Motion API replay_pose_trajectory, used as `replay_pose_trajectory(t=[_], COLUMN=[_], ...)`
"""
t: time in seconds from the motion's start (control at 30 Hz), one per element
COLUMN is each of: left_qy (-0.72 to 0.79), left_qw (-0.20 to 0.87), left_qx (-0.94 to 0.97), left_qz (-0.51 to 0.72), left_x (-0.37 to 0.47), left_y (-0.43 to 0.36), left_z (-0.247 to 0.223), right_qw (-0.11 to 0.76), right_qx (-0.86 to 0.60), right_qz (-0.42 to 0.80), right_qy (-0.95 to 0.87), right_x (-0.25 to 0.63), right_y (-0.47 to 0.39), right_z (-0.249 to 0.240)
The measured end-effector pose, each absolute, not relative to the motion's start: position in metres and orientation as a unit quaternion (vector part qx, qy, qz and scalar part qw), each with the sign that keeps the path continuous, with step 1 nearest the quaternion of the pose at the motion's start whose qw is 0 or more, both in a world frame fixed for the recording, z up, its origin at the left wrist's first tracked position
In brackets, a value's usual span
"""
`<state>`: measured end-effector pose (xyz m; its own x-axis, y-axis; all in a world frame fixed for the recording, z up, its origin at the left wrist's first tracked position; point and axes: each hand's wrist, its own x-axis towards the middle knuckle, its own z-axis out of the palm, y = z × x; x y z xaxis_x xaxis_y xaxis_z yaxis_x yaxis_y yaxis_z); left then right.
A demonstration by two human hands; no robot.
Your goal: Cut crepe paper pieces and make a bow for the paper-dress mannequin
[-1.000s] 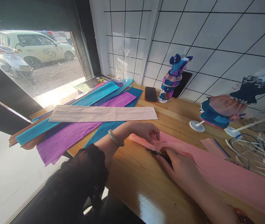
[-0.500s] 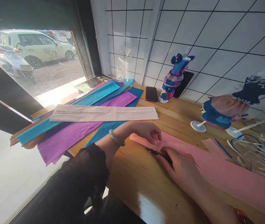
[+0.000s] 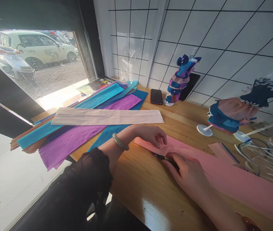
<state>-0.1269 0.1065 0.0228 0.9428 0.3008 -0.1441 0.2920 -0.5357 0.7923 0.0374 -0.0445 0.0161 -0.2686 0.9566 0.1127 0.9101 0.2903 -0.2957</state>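
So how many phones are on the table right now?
2. One black phone lies flat on the wooden table near the wall. A second phone leans against the tiled wall behind the small dressed figurine, partly hidden. Others may be hidden.

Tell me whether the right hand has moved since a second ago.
Yes, slightly: the right hand has slid right along the pink paper strip, away from the left hand.

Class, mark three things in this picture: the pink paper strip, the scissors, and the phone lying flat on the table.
pink paper strip [image 3: 234,181], head view, bare middle of the strip.
scissors [image 3: 161,157], head view, dark blade beside the right hand.
phone [image 3: 156,96], head view, centre of its dark screen.
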Motion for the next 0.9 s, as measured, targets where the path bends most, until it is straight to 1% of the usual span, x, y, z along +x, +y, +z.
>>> replay_pose_trajectory(t=[0.33, 0.53, 0.9], left_qy=[0.171, 0.185, 0.181], left_qw=[0.438, 0.436, 0.434], left_qx=[0.883, 0.881, 0.883], left_qz=[-0.007, -0.011, -0.005], left_x=[-0.127, -0.127, -0.127], left_y=[0.106, 0.105, 0.105], left_z=[0.027, 0.027, 0.027], right_qw=[0.106, 0.117, 0.108], right_qx=[-0.609, -0.603, -0.605], right_qz=[0.106, 0.084, 0.088], right_qy=[-0.779, -0.785, -0.784], right_x=[0.029, 0.026, 0.026], right_y=[-0.042, -0.039, -0.041], right_z=[0.019, 0.017, 0.015])
